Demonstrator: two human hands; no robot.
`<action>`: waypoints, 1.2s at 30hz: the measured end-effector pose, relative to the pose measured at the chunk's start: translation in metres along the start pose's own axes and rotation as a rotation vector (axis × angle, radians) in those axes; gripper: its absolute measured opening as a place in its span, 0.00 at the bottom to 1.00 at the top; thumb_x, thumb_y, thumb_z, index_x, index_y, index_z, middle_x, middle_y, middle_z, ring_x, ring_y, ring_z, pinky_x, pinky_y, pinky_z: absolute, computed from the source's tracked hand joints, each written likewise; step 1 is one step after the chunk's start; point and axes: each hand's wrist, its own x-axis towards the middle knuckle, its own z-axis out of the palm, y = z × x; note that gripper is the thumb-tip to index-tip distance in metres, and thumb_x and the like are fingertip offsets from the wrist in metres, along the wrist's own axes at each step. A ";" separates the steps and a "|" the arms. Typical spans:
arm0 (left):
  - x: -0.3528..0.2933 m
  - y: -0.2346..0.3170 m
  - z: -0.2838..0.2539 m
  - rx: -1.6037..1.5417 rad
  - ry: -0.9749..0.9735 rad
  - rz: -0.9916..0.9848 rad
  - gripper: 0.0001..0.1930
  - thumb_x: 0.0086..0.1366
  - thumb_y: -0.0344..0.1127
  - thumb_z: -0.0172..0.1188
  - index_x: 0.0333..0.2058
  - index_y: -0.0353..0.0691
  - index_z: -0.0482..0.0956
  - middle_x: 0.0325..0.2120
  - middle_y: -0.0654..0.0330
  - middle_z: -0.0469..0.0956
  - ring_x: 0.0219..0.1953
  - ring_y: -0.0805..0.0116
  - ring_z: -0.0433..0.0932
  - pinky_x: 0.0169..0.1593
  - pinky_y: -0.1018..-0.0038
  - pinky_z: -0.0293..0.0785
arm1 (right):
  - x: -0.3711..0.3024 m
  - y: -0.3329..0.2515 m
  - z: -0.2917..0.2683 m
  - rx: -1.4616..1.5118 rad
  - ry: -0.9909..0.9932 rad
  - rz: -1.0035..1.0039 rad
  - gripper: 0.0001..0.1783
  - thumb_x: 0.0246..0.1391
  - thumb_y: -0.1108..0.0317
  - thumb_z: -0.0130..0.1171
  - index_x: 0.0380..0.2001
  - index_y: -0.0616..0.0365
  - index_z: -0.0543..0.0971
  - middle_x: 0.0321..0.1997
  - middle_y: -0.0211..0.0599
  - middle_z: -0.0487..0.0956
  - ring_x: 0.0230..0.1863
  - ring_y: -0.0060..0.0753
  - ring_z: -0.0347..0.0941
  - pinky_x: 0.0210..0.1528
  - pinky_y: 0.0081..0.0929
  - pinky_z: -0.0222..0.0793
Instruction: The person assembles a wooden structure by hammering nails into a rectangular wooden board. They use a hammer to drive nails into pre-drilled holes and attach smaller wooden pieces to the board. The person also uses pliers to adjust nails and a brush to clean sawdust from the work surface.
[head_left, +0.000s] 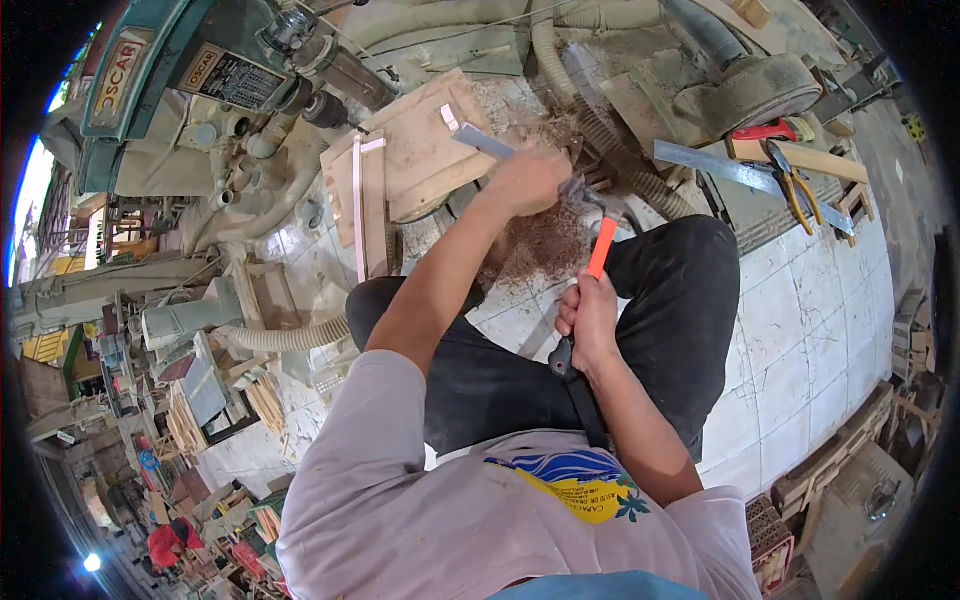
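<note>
My left hand (533, 180) is closed around what looks like a chisel (483, 141). Its flat metal blade sticks out to the left, over the edge of a pale wooden board (425, 150), close to a small light notch. A greyish handle end shows on the right side of that fist. In my right hand (592, 312) is a hammer (602, 248) with an orange and black handle, gripped low and held upright between my knees. The metal head is partly blurred and lies close to the chisel's handle end; whether they touch I cannot tell.
A heap of brown wood shavings (545, 243) covers tiles before me. A green drill press (140, 75) looms at upper left, its chuck (325, 108) over the board. Ribbed hoses (640, 175) run behind. To the right are pliers (793, 190) and a metal ruler (715, 165).
</note>
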 end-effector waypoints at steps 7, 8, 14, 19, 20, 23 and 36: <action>-0.015 -0.023 -0.101 -0.835 0.414 -0.788 0.12 0.59 0.39 0.61 0.36 0.36 0.80 0.39 0.52 0.81 0.44 0.52 0.79 0.48 0.57 0.73 | -0.009 -0.012 0.012 0.048 0.016 -0.011 0.06 0.70 0.61 0.45 0.42 0.49 0.66 0.19 0.21 0.59 0.14 0.15 0.53 0.14 0.20 0.51; -0.009 0.002 -0.109 -0.769 0.303 -0.809 0.11 0.58 0.38 0.61 0.36 0.37 0.80 0.38 0.52 0.81 0.44 0.52 0.79 0.48 0.56 0.72 | -0.006 -0.011 0.012 0.056 0.011 -0.019 0.05 0.70 0.61 0.44 0.40 0.48 0.65 0.20 0.21 0.60 0.14 0.16 0.53 0.14 0.20 0.52; -0.026 0.001 0.014 -0.092 0.167 0.058 0.08 0.48 0.31 0.62 0.29 0.42 0.75 0.29 0.57 0.75 0.40 0.54 0.77 0.48 0.60 0.68 | -0.005 -0.007 0.008 0.037 0.016 -0.072 0.06 0.70 0.62 0.44 0.37 0.46 0.63 0.21 0.22 0.62 0.14 0.17 0.55 0.14 0.21 0.54; -0.029 0.005 0.006 -0.118 0.172 0.064 0.04 0.52 0.32 0.60 0.29 0.43 0.76 0.30 0.58 0.76 0.41 0.57 0.77 0.48 0.62 0.67 | -0.009 -0.007 0.010 0.085 0.075 -0.127 0.06 0.70 0.61 0.45 0.38 0.47 0.64 0.21 0.23 0.62 0.14 0.17 0.54 0.14 0.22 0.54; -0.029 0.006 0.003 -0.123 0.189 0.063 0.03 0.54 0.32 0.58 0.28 0.43 0.77 0.30 0.58 0.77 0.41 0.58 0.77 0.49 0.62 0.67 | -0.009 -0.005 0.012 0.076 0.069 -0.133 0.06 0.70 0.60 0.45 0.38 0.47 0.64 0.21 0.23 0.62 0.14 0.17 0.54 0.14 0.22 0.54; -0.026 0.009 0.014 -0.071 0.186 0.102 0.03 0.53 0.33 0.59 0.28 0.43 0.76 0.31 0.59 0.77 0.41 0.58 0.77 0.49 0.62 0.67 | -0.010 -0.001 0.012 0.054 0.054 -0.154 0.07 0.70 0.59 0.46 0.38 0.47 0.64 0.20 0.23 0.61 0.14 0.18 0.55 0.14 0.22 0.53; -0.024 -0.022 0.008 -0.091 0.067 0.086 0.08 0.51 0.34 0.61 0.30 0.40 0.78 0.32 0.57 0.79 0.42 0.53 0.78 0.49 0.58 0.70 | -0.008 0.004 0.009 -0.064 0.014 -0.032 0.07 0.70 0.62 0.44 0.36 0.46 0.63 0.19 0.24 0.61 0.13 0.17 0.55 0.12 0.22 0.51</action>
